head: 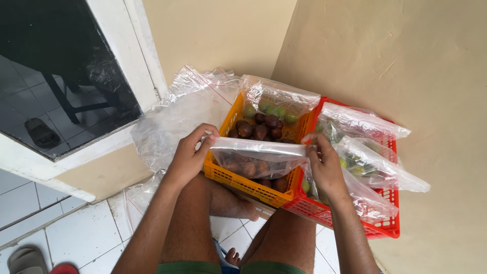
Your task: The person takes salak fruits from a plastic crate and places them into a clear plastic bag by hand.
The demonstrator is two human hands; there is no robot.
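Note:
My left hand (192,152) and my right hand (324,165) each pinch one end of the top edge of a clear plastic bag (258,158) filled with brown scaly fruit. I hold the bag stretched across an orange plastic crate (238,180). Loose brown fruit (259,128) and a bag of green fruit (276,104) lie deeper in that crate. A red plastic crate (350,218) sits right beside it, under my right wrist, with clear bags of green fruit (362,152) inside.
A pile of empty clear bags (180,114) leans against the beige wall left of the orange crate. A white window frame (134,56) with dark glass is at the left. My bare knees are below the crates, above white floor tiles (81,236). A sandal (28,260) lies at bottom left.

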